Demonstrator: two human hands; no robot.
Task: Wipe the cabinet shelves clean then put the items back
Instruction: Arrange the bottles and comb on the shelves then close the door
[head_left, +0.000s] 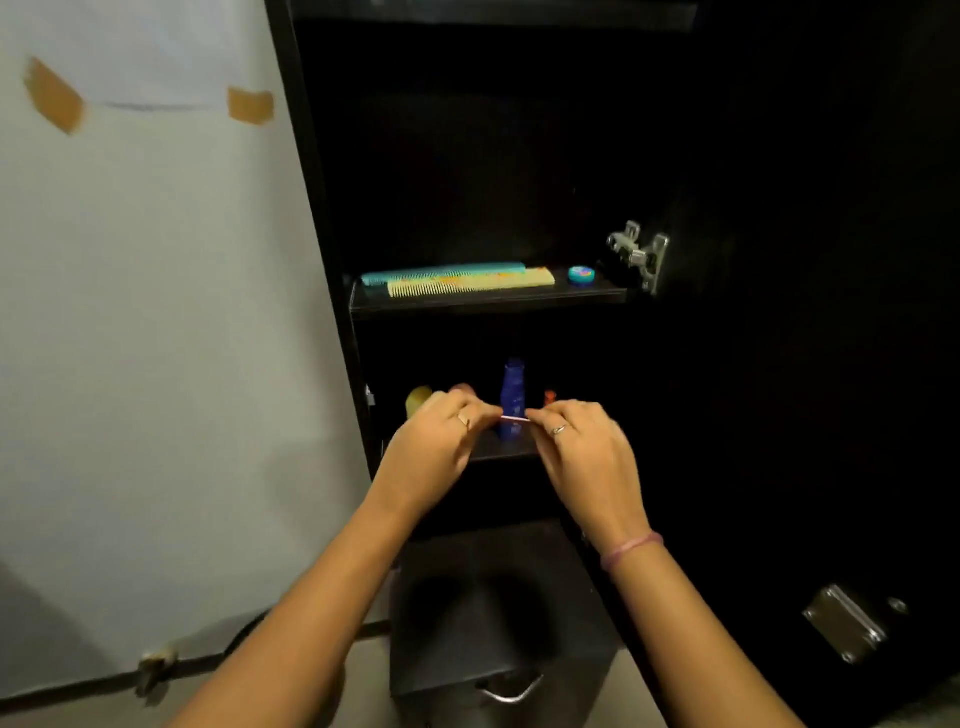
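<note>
The cabinet (779, 364) looks like dark board with a smooth, faintly glossy finish; its upper shelf (488, 304) shows a soft sheen along the front edge. At 3 o'clock of that shelf, the hinge (639, 254) is bright, shiny metal. The teal comb (441, 271) and cream comb (467, 286) look like smooth plastic. The blue bottle (513, 395) looks like glossy plastic.
</note>
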